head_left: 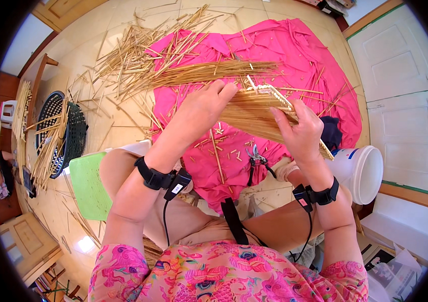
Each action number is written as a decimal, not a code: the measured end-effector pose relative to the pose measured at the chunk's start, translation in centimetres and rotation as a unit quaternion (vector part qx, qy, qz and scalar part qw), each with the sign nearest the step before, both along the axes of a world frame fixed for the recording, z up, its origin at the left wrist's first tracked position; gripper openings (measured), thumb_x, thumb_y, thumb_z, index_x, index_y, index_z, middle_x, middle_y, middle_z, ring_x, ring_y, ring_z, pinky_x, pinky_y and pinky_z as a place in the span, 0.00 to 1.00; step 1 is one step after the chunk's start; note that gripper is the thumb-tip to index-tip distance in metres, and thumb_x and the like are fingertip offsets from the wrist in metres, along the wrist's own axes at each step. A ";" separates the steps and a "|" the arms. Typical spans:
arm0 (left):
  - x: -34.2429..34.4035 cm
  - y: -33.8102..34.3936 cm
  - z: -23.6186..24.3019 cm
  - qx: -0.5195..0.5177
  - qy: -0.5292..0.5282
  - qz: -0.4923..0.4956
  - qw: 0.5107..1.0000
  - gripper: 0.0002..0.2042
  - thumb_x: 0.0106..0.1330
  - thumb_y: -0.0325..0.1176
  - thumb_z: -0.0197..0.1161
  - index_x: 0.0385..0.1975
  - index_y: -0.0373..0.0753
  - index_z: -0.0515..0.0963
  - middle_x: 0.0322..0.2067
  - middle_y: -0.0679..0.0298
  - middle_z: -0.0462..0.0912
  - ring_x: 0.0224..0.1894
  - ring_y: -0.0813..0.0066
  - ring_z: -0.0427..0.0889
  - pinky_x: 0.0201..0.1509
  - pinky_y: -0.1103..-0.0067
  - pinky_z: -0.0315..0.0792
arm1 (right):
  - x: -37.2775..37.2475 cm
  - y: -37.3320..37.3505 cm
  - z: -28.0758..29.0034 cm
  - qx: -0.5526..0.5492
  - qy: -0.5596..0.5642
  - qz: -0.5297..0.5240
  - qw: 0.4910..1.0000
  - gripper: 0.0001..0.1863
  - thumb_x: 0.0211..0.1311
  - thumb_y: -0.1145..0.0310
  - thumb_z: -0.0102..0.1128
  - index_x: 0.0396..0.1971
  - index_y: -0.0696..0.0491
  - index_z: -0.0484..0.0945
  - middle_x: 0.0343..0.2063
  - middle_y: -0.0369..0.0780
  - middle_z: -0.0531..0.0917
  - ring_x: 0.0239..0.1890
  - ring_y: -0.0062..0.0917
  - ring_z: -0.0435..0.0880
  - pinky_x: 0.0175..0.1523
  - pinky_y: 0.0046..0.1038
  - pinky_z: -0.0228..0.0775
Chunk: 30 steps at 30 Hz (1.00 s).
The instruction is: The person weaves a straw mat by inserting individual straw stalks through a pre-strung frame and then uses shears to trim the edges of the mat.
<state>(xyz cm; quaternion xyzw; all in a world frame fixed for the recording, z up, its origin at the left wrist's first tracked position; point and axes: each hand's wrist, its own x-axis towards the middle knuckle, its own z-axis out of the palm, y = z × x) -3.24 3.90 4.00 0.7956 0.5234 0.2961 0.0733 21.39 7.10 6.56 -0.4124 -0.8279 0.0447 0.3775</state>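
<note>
Head view shows the stalk mat (254, 114) at upper centre; right hand (303, 128) pinches it, fingers of left hand (205, 106) curl, their hold unclear. Edge-binding seems in hand; next move probably calls for steadiness.

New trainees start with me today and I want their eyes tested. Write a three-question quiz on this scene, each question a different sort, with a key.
1. Multiple choice. What is the right hand gripping?
a) a white bucket
b) a flat panel of stalks
c) a glass bottle

2. True or false: the pruning shears lie on the pink cloth, with neither of the person's hands on them.

3. Fill in the blank: in the picture, the dark openwork basket is to the ____ of the cloth.

Key: 1. b; 2. true; 3. left.
</note>
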 end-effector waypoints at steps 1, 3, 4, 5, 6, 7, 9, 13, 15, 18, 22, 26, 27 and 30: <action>0.1 0.0 -0.1 0.003 0.004 0.008 1.000 0.11 0.64 0.22 0.53 0.46 0.38 0.69 0.36 0.53 0.76 0.37 0.49 0.81 0.35 0.63 0.75 | -0.1 0.0 0.0 0.001 -0.003 -0.001 1.000 0.14 0.54 0.65 0.76 0.30 0.56 0.78 0.20 0.44 0.80 0.23 0.39 0.81 0.27 0.36 0.70; 0.2 -0.1 -0.3 0.009 0.013 0.023 1.000 0.10 0.65 0.22 0.53 0.45 0.38 0.68 0.36 0.52 0.76 0.37 0.49 0.81 0.35 0.63 0.75 | -0.3 -0.1 0.2 0.002 -0.009 -0.003 1.000 0.15 0.54 0.64 0.76 0.30 0.56 0.78 0.20 0.44 0.80 0.23 0.39 0.81 0.27 0.35 0.71; 0.3 -0.1 -0.2 0.005 0.019 0.031 0.999 0.10 0.65 0.23 0.53 0.45 0.38 0.68 0.36 0.52 0.77 0.37 0.48 0.81 0.35 0.62 0.75 | -0.4 -0.2 0.3 0.003 -0.012 -0.004 1.000 0.15 0.54 0.64 0.76 0.30 0.56 0.78 0.20 0.43 0.80 0.23 0.39 0.81 0.27 0.35 0.71; 0.4 -0.2 -0.1 0.001 0.025 0.039 0.999 0.10 0.65 0.23 0.53 0.45 0.38 0.68 0.35 0.51 0.77 0.37 0.48 0.81 0.34 0.61 0.74 | -0.5 -0.2 0.3 0.003 -0.018 -0.008 1.000 0.15 0.54 0.64 0.76 0.30 0.56 0.78 0.20 0.43 0.80 0.22 0.38 0.81 0.26 0.35 0.70; 0.5 -0.2 0.0 -0.003 0.031 0.047 0.998 0.10 0.65 0.24 0.53 0.45 0.38 0.68 0.35 0.51 0.77 0.37 0.47 0.81 0.34 0.61 0.74 | -0.5 -0.2 0.3 0.003 -0.024 -0.011 1.000 0.15 0.54 0.63 0.76 0.30 0.56 0.77 0.20 0.43 0.79 0.22 0.38 0.80 0.26 0.36 0.70; 0.5 -0.1 -0.1 -0.009 0.029 0.052 0.998 0.09 0.66 0.25 0.53 0.45 0.38 0.68 0.33 0.50 0.78 0.35 0.47 0.81 0.34 0.60 0.74 | -0.5 -0.3 0.4 0.003 -0.030 -0.015 0.999 0.16 0.54 0.63 0.76 0.30 0.55 0.77 0.20 0.42 0.79 0.22 0.38 0.80 0.26 0.36 0.70; 0.4 0.0 -0.4 -0.019 0.024 0.062 0.998 0.08 0.69 0.28 0.53 0.45 0.38 0.68 0.29 0.49 0.79 0.33 0.46 0.81 0.33 0.58 0.73 | -0.6 -0.4 0.7 -0.005 -0.051 -0.013 0.999 0.16 0.54 0.62 0.75 0.29 0.55 0.77 0.19 0.42 0.79 0.21 0.37 0.80 0.25 0.36 0.69; 0.5 0.1 0.4 -0.118 -0.011 0.104 0.988 0.06 0.73 0.33 0.53 0.41 0.38 0.71 0.23 0.48 0.79 0.28 0.44 0.80 0.30 0.56 0.71 | -0.7 -0.7 0.8 -0.005 -0.072 -0.001 0.997 0.16 0.55 0.61 0.74 0.29 0.54 0.75 0.18 0.41 0.78 0.20 0.36 0.79 0.24 0.36 0.68; 0.0 0.3 0.3 -0.107 -0.034 0.104 0.988 0.08 0.74 0.36 0.54 0.37 0.37 0.74 0.20 0.49 0.78 0.26 0.45 0.80 0.29 0.56 0.70 | -0.7 -0.8 0.6 0.000 -0.071 0.004 0.997 0.16 0.55 0.61 0.74 0.28 0.54 0.75 0.18 0.41 0.78 0.20 0.36 0.79 0.24 0.35 0.68; 0.3 0.2 0.7 -0.109 -0.039 0.136 0.984 0.11 0.71 0.37 0.57 0.30 0.36 0.76 0.21 0.49 0.79 0.25 0.46 0.80 0.29 0.57 0.70 | -0.9 -0.9 0.6 0.003 -0.070 0.012 0.997 0.16 0.55 0.62 0.74 0.28 0.54 0.75 0.18 0.41 0.77 0.20 0.35 0.79 0.24 0.35 0.67; 0.3 0.0 0.3 -0.101 -0.047 0.154 0.982 0.13 0.71 0.38 0.59 0.26 0.36 0.78 0.19 0.49 0.79 0.24 0.47 0.80 0.28 0.58 0.71 | -1.1 -1.0 0.7 0.002 -0.071 0.018 0.997 0.16 0.55 0.62 0.74 0.28 0.55 0.75 0.18 0.41 0.78 0.20 0.35 0.79 0.24 0.35 0.68; 0.3 0.3 -0.2 -0.123 -0.081 0.151 0.977 0.17 0.70 0.41 0.58 0.24 0.34 0.79 0.21 0.47 0.80 0.25 0.46 0.81 0.31 0.58 0.73 | -1.2 -1.0 0.6 0.001 -0.060 0.020 0.998 0.15 0.55 0.63 0.74 0.28 0.55 0.75 0.18 0.41 0.78 0.20 0.36 0.79 0.24 0.35 0.68; 0.3 0.4 -0.2 -0.132 -0.091 0.149 0.976 0.19 0.70 0.43 0.58 0.23 0.33 0.79 0.21 0.47 0.81 0.25 0.46 0.82 0.32 0.57 0.74 | -1.3 -1.0 0.6 0.001 -0.056 0.021 0.998 0.15 0.55 0.63 0.74 0.28 0.55 0.75 0.18 0.41 0.78 0.20 0.36 0.79 0.24 0.35 0.68; -0.2 0.9 -0.2 -0.262 -0.161 0.138 0.941 0.23 0.74 0.45 0.56 0.20 0.33 0.76 0.15 0.57 0.78 0.20 0.67 0.80 0.27 0.69 0.71 | -1.2 -0.9 0.6 0.004 -0.054 0.029 0.998 0.15 0.54 0.64 0.75 0.28 0.55 0.75 0.18 0.41 0.78 0.20 0.36 0.79 0.24 0.35 0.68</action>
